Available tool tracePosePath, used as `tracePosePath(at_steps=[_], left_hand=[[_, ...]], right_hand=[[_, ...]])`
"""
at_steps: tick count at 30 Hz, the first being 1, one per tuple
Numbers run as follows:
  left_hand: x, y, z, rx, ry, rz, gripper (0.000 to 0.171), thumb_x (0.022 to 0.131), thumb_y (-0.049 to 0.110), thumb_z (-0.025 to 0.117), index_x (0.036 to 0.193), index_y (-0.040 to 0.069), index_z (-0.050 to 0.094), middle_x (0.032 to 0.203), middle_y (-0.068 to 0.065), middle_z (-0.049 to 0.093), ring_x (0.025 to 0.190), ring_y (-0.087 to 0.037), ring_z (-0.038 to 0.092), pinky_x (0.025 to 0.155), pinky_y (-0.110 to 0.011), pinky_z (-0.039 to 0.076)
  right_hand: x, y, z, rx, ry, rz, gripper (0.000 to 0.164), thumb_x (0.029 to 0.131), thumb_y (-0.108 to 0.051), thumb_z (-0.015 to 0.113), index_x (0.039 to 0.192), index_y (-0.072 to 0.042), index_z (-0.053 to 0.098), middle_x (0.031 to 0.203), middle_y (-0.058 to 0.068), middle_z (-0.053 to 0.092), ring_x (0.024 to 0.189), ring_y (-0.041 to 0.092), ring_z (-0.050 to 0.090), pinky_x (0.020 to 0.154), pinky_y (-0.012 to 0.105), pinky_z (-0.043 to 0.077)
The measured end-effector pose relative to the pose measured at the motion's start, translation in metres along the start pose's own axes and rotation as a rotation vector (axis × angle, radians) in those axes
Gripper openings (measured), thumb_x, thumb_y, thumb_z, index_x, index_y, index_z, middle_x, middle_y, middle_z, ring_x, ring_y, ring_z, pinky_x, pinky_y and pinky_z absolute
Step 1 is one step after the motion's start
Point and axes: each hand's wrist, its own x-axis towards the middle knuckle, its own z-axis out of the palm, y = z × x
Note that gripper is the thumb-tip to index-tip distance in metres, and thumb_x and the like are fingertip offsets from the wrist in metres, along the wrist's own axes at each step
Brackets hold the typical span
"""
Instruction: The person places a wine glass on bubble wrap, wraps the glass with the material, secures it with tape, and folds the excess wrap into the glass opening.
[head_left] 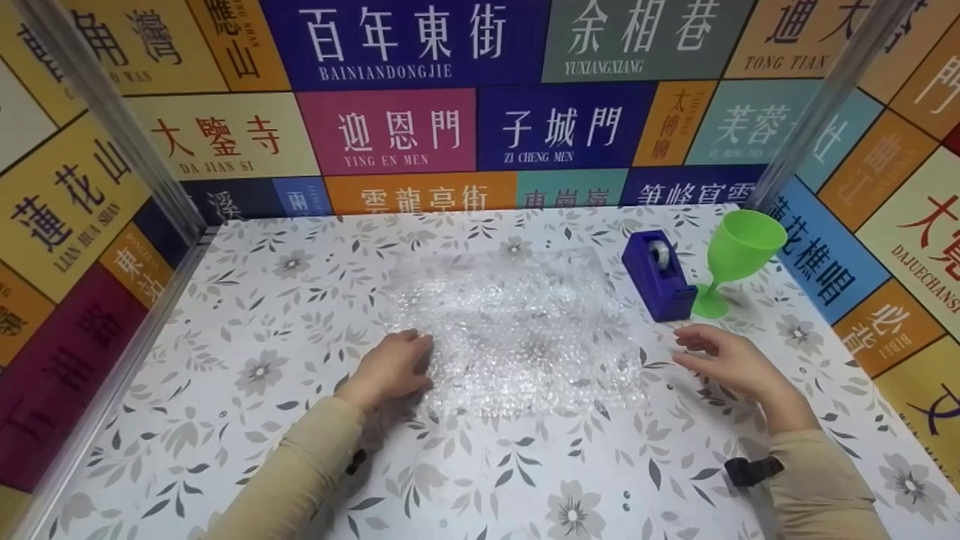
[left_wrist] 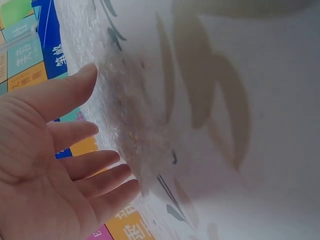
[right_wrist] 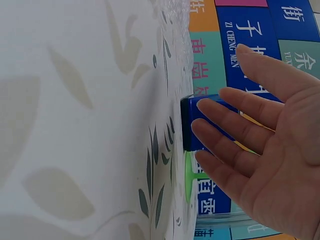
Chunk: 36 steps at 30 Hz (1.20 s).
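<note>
A clear sheet of bubble wrap (head_left: 525,337) lies flat on the table. At its left edge is my left hand (head_left: 391,367), fingers extended; the left wrist view shows the fingertips (left_wrist: 112,156) close to the wrap, and I cannot tell whether they touch it. To the right of the sheet my right hand (head_left: 731,364) hovers with relaxed fingers and holds nothing. Just beyond it stands a blue tape dispenser (head_left: 660,281) with a roll of clear tape. A green plastic goblet (head_left: 742,244) stands upright right beside the dispenser.
A white tablecloth (head_left: 187,390) with grey flowers and leaves covers the table. Colourful panels (head_left: 405,45) with Chinese lettering close off the back and both sides. Metal posts (head_left: 124,112) rise at the rear corners.
</note>
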Motion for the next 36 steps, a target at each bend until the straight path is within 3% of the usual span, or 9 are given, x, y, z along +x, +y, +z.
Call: tracePosePath(at_steps=[4, 8, 12, 15, 17, 28, 36], left_hand=[[0.0, 0.001, -0.002, 0.015, -0.033, -0.02, 0.057, 0.079, 0.023, 0.082, 0.128, 0.003, 0.061, 0.134, -0.03, 0.053, 0.122, -0.048, 0.05, 0.104, -0.058, 0.041], [0.0, 0.002, -0.002, 0.025, -0.061, -0.04, 0.059, 0.08, 0.025, 0.081, 0.13, 0.003, 0.061, 0.137, -0.029, 0.051, 0.125, -0.048, 0.048, 0.106, -0.057, 0.04], [0.0, 0.003, -0.002, 0.034, -0.057, -0.036, 0.061, 0.08, 0.026, 0.081, 0.132, 0.002, 0.06, 0.137, -0.029, 0.051, 0.125, -0.048, 0.048, 0.106, -0.057, 0.04], [-0.001, 0.002, -0.001, 0.04, -0.05, -0.026, 0.061, 0.08, 0.026, 0.081, 0.132, 0.002, 0.06, 0.137, -0.03, 0.051, 0.123, -0.048, 0.049, 0.105, -0.057, 0.041], [-0.001, 0.002, 0.0, 0.041, -0.046, -0.021, 0.061, 0.08, 0.026, 0.081, 0.131, 0.001, 0.06, 0.136, -0.03, 0.051, 0.122, -0.049, 0.05, 0.104, -0.057, 0.042], [0.0, 0.001, 0.001, 0.044, -0.046, -0.035, 0.062, 0.081, 0.027, 0.081, 0.133, 0.002, 0.06, 0.138, -0.029, 0.051, 0.124, -0.048, 0.049, 0.105, -0.056, 0.041], [-0.001, 0.001, 0.001, 0.061, -0.015, 0.017, 0.058, 0.079, 0.024, 0.083, 0.127, -0.001, 0.063, 0.132, -0.03, 0.055, 0.119, -0.049, 0.052, 0.103, -0.055, 0.044]], right_hand=[[0.0, 0.005, -0.005, -0.007, 0.013, 0.027, 0.056, 0.096, -0.033, 0.067, 0.137, 0.003, 0.053, 0.127, 0.026, 0.06, 0.117, 0.044, 0.057, 0.1, 0.054, 0.046], [0.001, 0.015, -0.012, 0.001, 0.045, 0.074, 0.059, 0.098, -0.036, 0.063, 0.139, 0.005, 0.05, 0.127, 0.027, 0.06, 0.115, 0.039, 0.059, 0.093, 0.03, 0.05], [0.006, 0.027, -0.019, 0.063, 0.089, 0.131, 0.064, 0.099, -0.038, 0.061, 0.142, 0.006, 0.044, 0.132, 0.028, 0.056, 0.106, 0.013, 0.059, 0.082, 0.012, 0.046], [0.01, 0.035, -0.022, 0.125, 0.119, 0.175, 0.069, 0.099, -0.041, 0.06, 0.146, 0.006, 0.039, 0.136, 0.029, 0.052, 0.1, -0.005, 0.049, 0.08, 0.012, 0.046], [0.012, 0.039, -0.023, 0.151, 0.141, 0.198, 0.073, 0.098, -0.043, 0.059, 0.148, 0.005, 0.036, 0.138, 0.029, 0.05, 0.098, -0.009, 0.046, 0.08, 0.012, 0.045], [0.025, 0.054, -0.026, 0.287, 0.249, 0.262, 0.077, 0.097, -0.039, 0.063, 0.15, 0.006, 0.031, 0.128, 0.012, 0.053, 0.093, -0.01, 0.05, 0.081, 0.008, 0.045], [0.037, 0.058, -0.03, 0.314, 0.278, 0.312, 0.08, 0.097, -0.041, 0.062, 0.152, 0.004, 0.026, 0.144, 0.026, 0.041, 0.104, 0.001, 0.048, 0.084, 0.009, 0.047]])
